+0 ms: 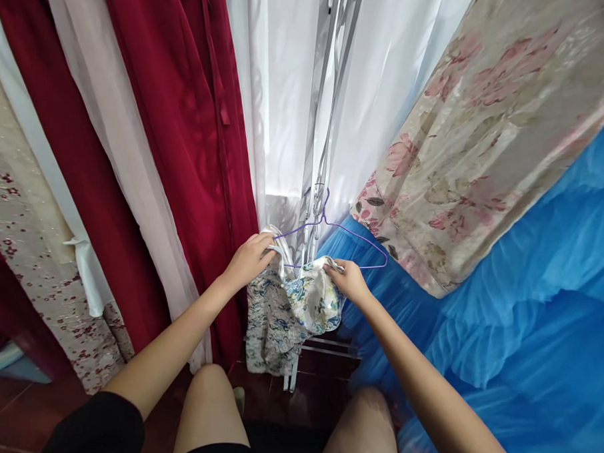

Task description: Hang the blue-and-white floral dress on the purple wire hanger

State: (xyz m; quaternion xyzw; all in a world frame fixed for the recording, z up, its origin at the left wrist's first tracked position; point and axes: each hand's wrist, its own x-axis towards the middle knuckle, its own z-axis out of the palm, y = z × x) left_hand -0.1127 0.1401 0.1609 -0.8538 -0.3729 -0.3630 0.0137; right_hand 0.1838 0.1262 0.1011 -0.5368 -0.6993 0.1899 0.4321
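Blue tulle spreads right, and our swirl-printed garment hangs below-left, of the purple wire hanger, which could tip if our left hand, pinching the white strap, tugs harder than our right hand, gripping the top edge.

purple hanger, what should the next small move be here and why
Probably the right hand should ease its side of the patterned garment toward the right end of the purple hanger: that end is bare, while the left hand holds a white strap at the hanger's other end.
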